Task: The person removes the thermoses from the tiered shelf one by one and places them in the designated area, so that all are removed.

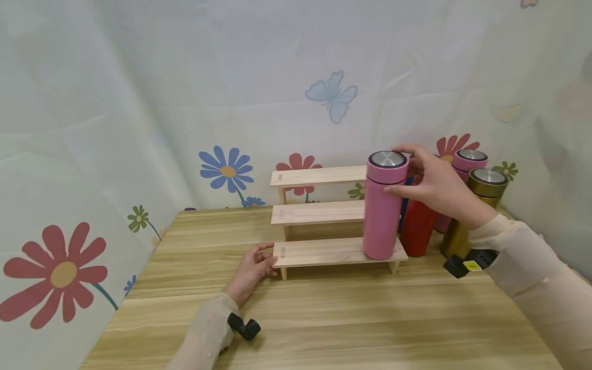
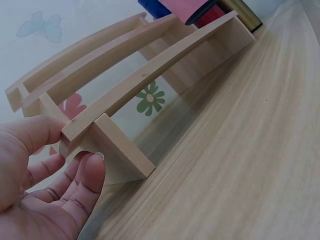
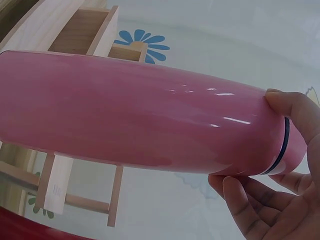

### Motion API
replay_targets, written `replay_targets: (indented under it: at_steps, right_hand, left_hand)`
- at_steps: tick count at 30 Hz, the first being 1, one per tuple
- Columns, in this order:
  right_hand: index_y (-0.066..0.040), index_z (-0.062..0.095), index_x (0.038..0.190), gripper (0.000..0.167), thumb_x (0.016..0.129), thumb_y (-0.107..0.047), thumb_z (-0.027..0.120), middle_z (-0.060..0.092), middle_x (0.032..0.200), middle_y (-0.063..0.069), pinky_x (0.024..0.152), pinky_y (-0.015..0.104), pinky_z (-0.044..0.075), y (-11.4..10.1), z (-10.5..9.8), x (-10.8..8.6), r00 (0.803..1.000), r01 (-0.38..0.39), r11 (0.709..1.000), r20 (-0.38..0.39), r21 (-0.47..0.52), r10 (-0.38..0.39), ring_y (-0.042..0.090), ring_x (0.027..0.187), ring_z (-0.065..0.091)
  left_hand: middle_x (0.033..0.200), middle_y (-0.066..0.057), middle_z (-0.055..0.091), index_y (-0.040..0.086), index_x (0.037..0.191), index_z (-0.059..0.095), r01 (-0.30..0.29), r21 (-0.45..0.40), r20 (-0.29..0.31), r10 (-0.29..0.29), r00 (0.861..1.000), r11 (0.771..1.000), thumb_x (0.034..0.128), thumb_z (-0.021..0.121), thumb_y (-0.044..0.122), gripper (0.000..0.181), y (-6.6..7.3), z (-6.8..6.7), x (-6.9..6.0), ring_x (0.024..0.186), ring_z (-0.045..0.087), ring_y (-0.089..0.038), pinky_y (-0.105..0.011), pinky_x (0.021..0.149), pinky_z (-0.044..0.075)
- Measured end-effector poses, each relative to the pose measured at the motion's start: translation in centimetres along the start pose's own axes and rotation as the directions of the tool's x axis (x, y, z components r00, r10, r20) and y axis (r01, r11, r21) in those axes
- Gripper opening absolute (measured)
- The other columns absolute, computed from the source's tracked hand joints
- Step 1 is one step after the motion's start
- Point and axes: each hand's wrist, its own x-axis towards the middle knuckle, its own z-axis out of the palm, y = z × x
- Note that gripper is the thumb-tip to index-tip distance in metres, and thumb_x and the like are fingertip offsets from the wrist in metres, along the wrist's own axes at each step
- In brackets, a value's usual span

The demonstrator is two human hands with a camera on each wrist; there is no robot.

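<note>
A pink thermos bottle with a steel-topped lid stands upright over the right part of the lowest step of a three-tier wooden stand. Fingers and thumb of my right hand grip it near the top, just below the lid seam in the right wrist view. Its dark base shows in the left wrist view; whether it touches the step I cannot tell. My left hand holds the left end of the lowest step, pinching the board's corner between thumb and fingers.
Right of the stand are a red bottle, a gold bottle and another pink bottle; a blue one is mostly hidden behind. A flowered cloth hangs behind the wood-grain table.
</note>
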Motion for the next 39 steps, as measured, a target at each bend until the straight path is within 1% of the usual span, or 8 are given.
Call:
replay_targets:
  at_steps: [8,10,12,17,20,27,32,39]
  right_hand:
    - [-0.015,0.038,0.144,0.078,0.079,-0.03,0.079,0.064,0.111,0.018,0.07,0.021,0.048,1.0,-0.7,-0.8,1.0,-0.024,1.0,-0.01,-0.001,0.024,0.028,0.097,0.06]
    - [-0.015,0.039,0.143,0.077,0.08,-0.03,0.079,0.064,0.11,0.018,0.07,0.02,0.048,1.3,-0.9,-1.0,0.999,-0.03,1.0,-0.013,0.0,0.03,0.026,0.096,0.059]
    - [-0.016,0.039,0.143,0.076,0.08,-0.031,0.079,0.064,0.109,0.017,0.069,0.018,0.048,1.6,-1.1,-1.2,0.999,-0.037,0.999,-0.02,-0.002,0.037,0.02,0.092,0.059]
    - [-0.018,0.04,0.142,0.075,0.079,-0.03,0.079,0.065,0.111,0.017,0.069,0.013,0.047,2.2,-1.6,-1.9,0.998,-0.047,0.999,-0.031,0.002,0.047,-0.006,0.082,0.055]
    - [-0.017,0.039,0.143,0.077,0.079,-0.029,0.079,0.065,0.113,0.019,0.068,0.011,0.046,2.6,-1.9,-2.2,0.998,-0.049,0.999,-0.03,0.007,0.049,-0.013,0.08,0.053]
    - [-0.012,0.038,0.144,0.079,0.079,-0.027,0.08,0.065,0.11,0.021,0.066,0.01,0.043,3.7,-2.3,-2.8,0.998,-0.056,0.998,-0.043,-0.014,0.055,-0.009,0.078,0.052]
    - [-0.009,0.037,0.144,0.08,0.079,-0.027,0.079,0.063,0.112,0.025,0.063,0.01,0.043,4.6,-2.8,-3.3,0.995,-0.079,0.996,-0.056,-0.033,0.077,-0.012,0.075,0.05]
    - [-0.009,0.037,0.143,0.077,0.08,-0.022,0.079,0.062,0.113,0.025,0.062,0.007,0.042,5.7,-3.2,-4.2,0.992,-0.099,0.995,-0.076,-0.019,0.097,-0.011,0.076,0.05]
  left_hand:
    - [0.1,-0.006,0.058,0.005,0.139,0.043,0.01,-0.011,-0.005,-0.01,1.0,1.0,0.0936,0.057,0.003,0.047,-0.4,0.0,0.0,0.077,0.059,-0.013,-0.026,0.068,0.055]
    - [0.1,-0.007,0.058,0.005,0.139,0.043,0.01,-0.014,-0.003,-0.01,1.0,1.0,0.0937,0.057,0.002,0.047,-0.4,0.1,0.0,0.076,0.059,-0.014,-0.026,0.068,0.055]
    - [0.099,-0.007,0.059,0.004,0.139,0.043,0.007,-0.019,-0.001,-0.008,1.0,1.0,0.0935,0.057,0.002,0.048,-0.5,0.1,0.0,0.076,0.059,-0.014,-0.026,0.067,0.055]
    - [0.1,-0.008,0.058,0.004,0.139,0.043,0.003,-0.015,0.003,-0.003,1.0,1.0,0.0935,0.057,0.002,0.047,-0.5,0.1,0.1,0.076,0.06,-0.014,-0.026,0.067,0.055]
    - [0.1,-0.008,0.058,0.003,0.139,0.043,0.003,-0.015,0.001,-0.003,1.0,1.0,0.0936,0.057,0.002,0.047,-0.5,0.0,0.1,0.075,0.06,-0.013,-0.025,0.067,0.055]
    - [0.099,-0.006,0.058,0.002,0.14,0.04,-0.006,0.005,0.016,0.005,1.0,1.0,0.0942,0.057,0.003,0.049,-0.5,-0.1,0.0,0.072,0.059,-0.011,-0.023,0.067,0.054]
    - [0.099,-0.007,0.058,0.002,0.14,0.04,-0.004,0.003,0.014,0.004,1.0,1.0,0.0943,0.056,0.003,0.049,-0.5,-0.1,0.0,0.072,0.06,-0.012,-0.023,0.067,0.055]
    - [0.101,-0.008,0.058,0.004,0.14,0.041,-0.002,-0.006,0.013,0.002,1.0,1.0,0.0943,0.057,0.004,0.048,-0.6,-0.1,0.1,0.074,0.06,-0.013,-0.025,0.068,0.055]
